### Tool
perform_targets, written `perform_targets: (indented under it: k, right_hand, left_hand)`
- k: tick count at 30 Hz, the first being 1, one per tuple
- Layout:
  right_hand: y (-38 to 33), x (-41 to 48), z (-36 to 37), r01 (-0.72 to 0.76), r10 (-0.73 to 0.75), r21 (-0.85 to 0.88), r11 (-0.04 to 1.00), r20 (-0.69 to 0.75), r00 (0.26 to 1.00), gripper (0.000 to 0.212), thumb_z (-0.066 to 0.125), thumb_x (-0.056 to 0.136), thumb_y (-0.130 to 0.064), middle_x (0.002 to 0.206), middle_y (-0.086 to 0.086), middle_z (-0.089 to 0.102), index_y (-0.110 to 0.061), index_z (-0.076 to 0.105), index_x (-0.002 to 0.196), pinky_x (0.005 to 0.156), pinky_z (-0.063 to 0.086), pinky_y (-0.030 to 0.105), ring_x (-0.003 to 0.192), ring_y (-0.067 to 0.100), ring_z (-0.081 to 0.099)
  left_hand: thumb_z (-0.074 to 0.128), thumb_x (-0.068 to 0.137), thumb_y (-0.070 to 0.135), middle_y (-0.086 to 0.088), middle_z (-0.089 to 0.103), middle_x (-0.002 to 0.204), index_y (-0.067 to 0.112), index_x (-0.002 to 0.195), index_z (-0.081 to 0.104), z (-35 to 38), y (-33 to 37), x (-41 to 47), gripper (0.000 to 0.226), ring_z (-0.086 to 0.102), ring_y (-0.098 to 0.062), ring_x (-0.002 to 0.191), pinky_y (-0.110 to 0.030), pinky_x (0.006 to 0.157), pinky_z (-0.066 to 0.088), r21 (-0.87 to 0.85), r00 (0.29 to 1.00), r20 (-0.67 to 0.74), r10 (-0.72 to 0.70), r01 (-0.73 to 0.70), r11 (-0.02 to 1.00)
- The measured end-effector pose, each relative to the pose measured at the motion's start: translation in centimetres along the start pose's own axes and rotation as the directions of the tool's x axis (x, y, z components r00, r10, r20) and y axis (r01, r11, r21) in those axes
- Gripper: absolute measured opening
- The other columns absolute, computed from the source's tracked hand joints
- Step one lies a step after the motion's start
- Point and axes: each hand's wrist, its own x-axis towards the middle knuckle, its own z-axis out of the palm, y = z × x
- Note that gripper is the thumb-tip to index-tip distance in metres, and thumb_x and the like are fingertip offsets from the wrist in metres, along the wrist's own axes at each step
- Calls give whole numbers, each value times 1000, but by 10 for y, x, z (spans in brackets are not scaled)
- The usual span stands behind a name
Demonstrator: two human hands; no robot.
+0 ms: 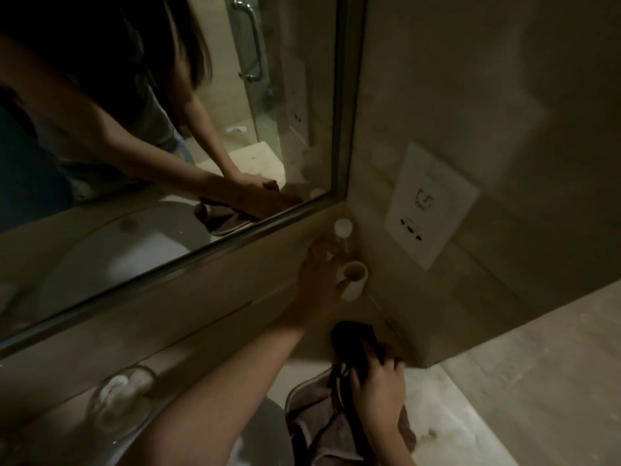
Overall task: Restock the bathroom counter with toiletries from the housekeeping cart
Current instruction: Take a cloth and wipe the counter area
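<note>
Head view looks down into a back corner, where my left hand [322,277] reaches in beside a small white cylindrical cup [355,275]. A clear plastic bottle with a white cap [343,232] stands at the cup's 12 o'clock, close under the metal-framed mirror [235,243] and near the wall. My thumb lies against the cup's near side and my fingers spread toward the bottle. In this dim light I cannot tell whether they grip either one. My right hand [379,388], at the cup's 6 o'clock, has its fingers curled round a bunched dark brown cloth [349,348] that rests on the pale stone counter [453,418]. A clear glass dish [121,398] sits at 8 o'clock of the view. I judge I am arranging the toiletries in the corner. The next move calls for setting cup and bottle upright and side by side without tipping the light bottle, then lifting the cloth away.
</note>
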Motion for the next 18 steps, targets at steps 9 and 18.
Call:
perform_targets:
  k: [9, 18]
  right_hand:
    - [-6, 7, 5, -26, 29, 50, 998, -65, 997, 56, 75, 66, -24, 111, 15, 59, -21, 63, 120, 66, 51, 39, 82, 37, 51]
    - [-19, 35, 16, -94, 123, 167, 981, -173, 977, 49, 46, 80, -36, 119, 20, 58, -12, 63, 119, 74, 47, 43, 101, 38, 50]
  left_hand:
    - [93, 53, 21, -2, 43, 138, 22, 140, 21, 44, 6, -5, 113, 47, -18, 125, -42, 104, 43, -720, 885, 140, -443, 399, 569]
    - [82, 44, 70, 1, 51, 137, 23, 150, -10, 98, -22, 10, 148, 50, -15, 126, -53, 106, 38, -679, 890, 314, -331, 454, 577]
